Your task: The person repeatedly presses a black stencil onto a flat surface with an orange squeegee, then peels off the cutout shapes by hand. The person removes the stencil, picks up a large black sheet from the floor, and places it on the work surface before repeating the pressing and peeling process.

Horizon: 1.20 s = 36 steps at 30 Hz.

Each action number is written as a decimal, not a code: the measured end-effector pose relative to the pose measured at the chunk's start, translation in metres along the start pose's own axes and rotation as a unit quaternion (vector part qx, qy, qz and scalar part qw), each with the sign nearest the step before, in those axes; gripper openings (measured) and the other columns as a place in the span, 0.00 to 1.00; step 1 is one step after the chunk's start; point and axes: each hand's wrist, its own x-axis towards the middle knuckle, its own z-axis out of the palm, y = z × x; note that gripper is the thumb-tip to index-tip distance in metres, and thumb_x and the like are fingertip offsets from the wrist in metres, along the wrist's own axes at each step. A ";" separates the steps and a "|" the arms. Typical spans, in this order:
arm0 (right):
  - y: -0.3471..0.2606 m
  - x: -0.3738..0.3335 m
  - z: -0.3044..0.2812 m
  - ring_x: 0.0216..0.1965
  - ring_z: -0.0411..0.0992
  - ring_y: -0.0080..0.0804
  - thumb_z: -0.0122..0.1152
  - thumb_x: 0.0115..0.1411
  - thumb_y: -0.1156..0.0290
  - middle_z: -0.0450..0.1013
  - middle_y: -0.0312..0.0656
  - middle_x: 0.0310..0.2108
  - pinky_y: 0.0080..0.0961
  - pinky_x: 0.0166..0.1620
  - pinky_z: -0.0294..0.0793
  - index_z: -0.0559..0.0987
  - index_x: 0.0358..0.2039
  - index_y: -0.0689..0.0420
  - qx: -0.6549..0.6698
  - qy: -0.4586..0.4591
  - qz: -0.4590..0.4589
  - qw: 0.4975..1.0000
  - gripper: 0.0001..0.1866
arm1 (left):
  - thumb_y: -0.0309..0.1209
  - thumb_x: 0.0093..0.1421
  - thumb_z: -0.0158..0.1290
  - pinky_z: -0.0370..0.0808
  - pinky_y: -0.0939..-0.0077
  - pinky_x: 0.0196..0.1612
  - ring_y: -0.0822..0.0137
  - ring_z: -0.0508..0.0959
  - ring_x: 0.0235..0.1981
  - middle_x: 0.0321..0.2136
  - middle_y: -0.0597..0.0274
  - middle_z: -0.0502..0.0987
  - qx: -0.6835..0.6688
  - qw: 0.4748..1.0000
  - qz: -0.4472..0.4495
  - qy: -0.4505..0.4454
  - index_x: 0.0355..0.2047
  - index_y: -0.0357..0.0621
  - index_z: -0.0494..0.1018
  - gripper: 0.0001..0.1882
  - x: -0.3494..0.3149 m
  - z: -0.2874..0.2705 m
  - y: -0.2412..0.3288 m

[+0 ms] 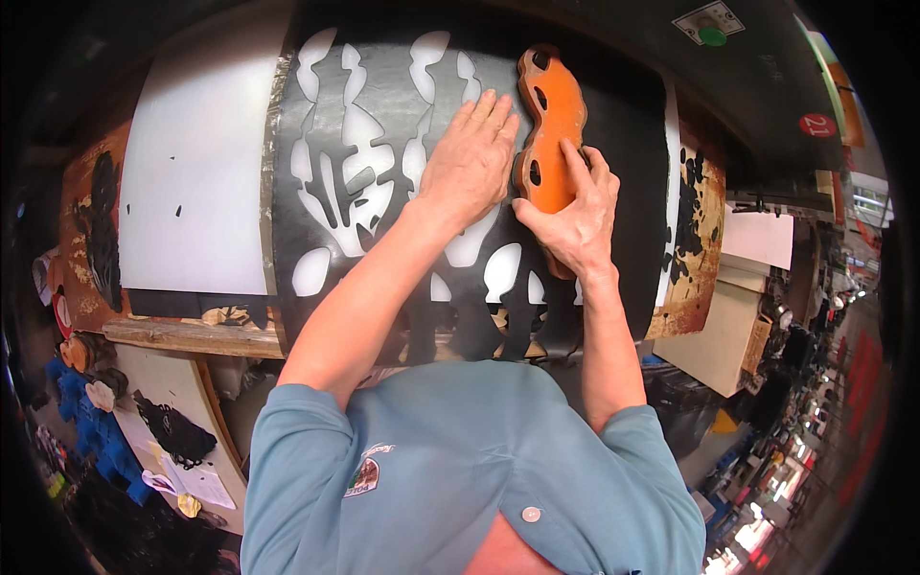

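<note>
A black leather-like sheet [623, 240] with rows of shoe-part-shaped cut-outs lies on a white board, which shows through the holes. My left hand [465, 163] rests flat on this sheet, fingers stretched out and pointing away, left of an orange cutting die [561, 120]. The long, wavy-edged die has several dark oval holes and stands on uncut black material. My right hand [580, 211] grips its near part, thumb on the left side and fingers over the right edge. Narrow strips of the sheet hang over the table's front edge.
Left of the sheet is a bare white board [201, 163] with small black scraps. More scraps [688, 201] lie at the right. A dark machine panel with a green button [711, 36] overhangs the far right. At lower left, a side table [144, 374] holds black cut pieces and papers.
</note>
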 end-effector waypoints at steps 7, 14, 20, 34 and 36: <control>0.035 0.019 -0.052 0.56 0.77 0.34 0.77 0.50 0.66 0.76 0.51 0.59 0.28 0.63 0.75 0.67 0.72 0.70 0.515 -0.078 0.110 0.847 0.50 | 0.30 0.70 0.55 0.60 0.51 0.77 0.45 0.66 0.74 0.68 0.41 0.72 -0.009 1.000 -0.008 -0.005 0.63 0.30 0.74 0.23 -0.004 0.003 -0.002; 0.055 0.022 -0.051 0.54 0.79 0.29 0.65 0.60 0.64 0.76 0.48 0.58 0.24 0.60 0.80 0.67 0.72 0.70 0.701 -0.055 0.076 0.707 0.42 | 0.50 0.67 0.63 0.61 0.51 0.76 0.40 0.65 0.74 0.68 0.32 0.69 -0.247 0.954 -0.132 -0.107 0.69 0.28 0.67 0.42 -0.001 -0.028 0.073; 0.055 0.022 -0.050 0.42 0.76 0.16 0.66 0.63 0.68 0.77 0.35 0.45 0.12 0.48 0.78 0.72 0.68 0.67 0.694 -0.048 0.106 0.710 0.34 | 0.40 0.69 0.64 0.64 0.62 0.75 0.48 0.68 0.73 0.71 0.34 0.68 -0.487 0.859 -0.139 -0.070 0.74 0.28 0.60 0.42 -0.015 -0.007 0.140; 0.066 0.020 -0.054 0.39 0.79 0.19 0.63 0.66 0.64 0.79 0.39 0.45 0.15 0.46 0.81 0.70 0.68 0.68 0.720 -0.080 0.103 0.682 0.34 | 0.31 0.76 0.50 0.71 0.70 0.30 0.74 0.71 0.24 0.21 0.62 0.75 -0.450 0.829 -0.333 0.015 0.50 0.34 0.79 0.13 -0.041 0.002 0.099; 0.070 0.018 -0.059 0.39 0.81 0.23 0.62 0.66 0.65 0.80 0.43 0.46 0.17 0.48 0.84 0.69 0.68 0.69 0.733 -0.089 0.102 0.667 0.33 | 0.30 0.77 0.49 0.73 0.73 0.32 0.76 0.72 0.27 0.27 0.63 0.78 -0.444 0.836 -0.318 0.049 0.50 0.33 0.79 0.14 -0.050 -0.004 0.084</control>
